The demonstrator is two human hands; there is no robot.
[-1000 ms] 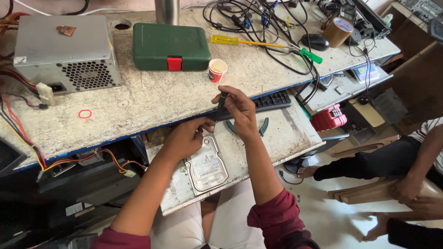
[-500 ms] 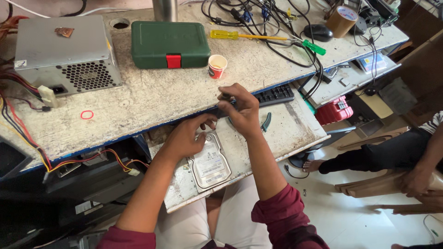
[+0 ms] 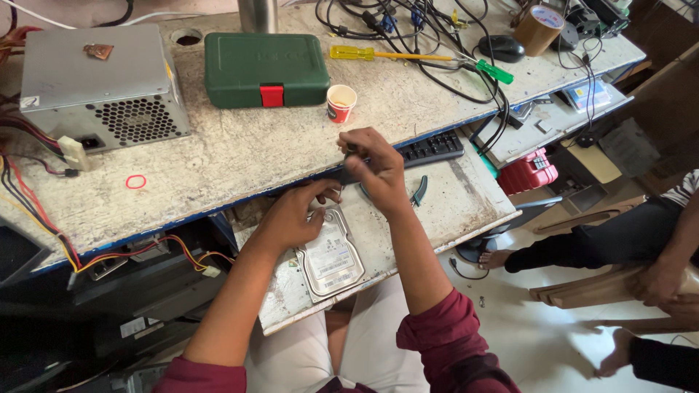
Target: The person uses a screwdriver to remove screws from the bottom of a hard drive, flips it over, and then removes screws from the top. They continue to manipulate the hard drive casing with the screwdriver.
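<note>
- The silver rectangular metal hard drive (image 3: 331,256) lies flat on the pull-out shelf (image 3: 466,204); the left hand (image 3: 291,217) rests on its top end, fingers curled, steadying it
- The right hand (image 3: 375,169), closed around a thin dark tool (image 3: 351,154), stands just above the drive; screw work seems underway; next, the tip likely needs seating squarely

Both forearms are reaching forward from the bottom of the view, bare below rolled-up maroon sleeves. The left hand (image 3: 291,218) is lying palm-down with its wrist nearly straight, fingers (image 3: 324,195) curling forward and slightly spread. The right hand (image 3: 375,171) is held a little higher and further forward, wrist bending inward, its fingers bunching together in a pinching grip. The two hands are sitting close together, nearly touching.
</note>
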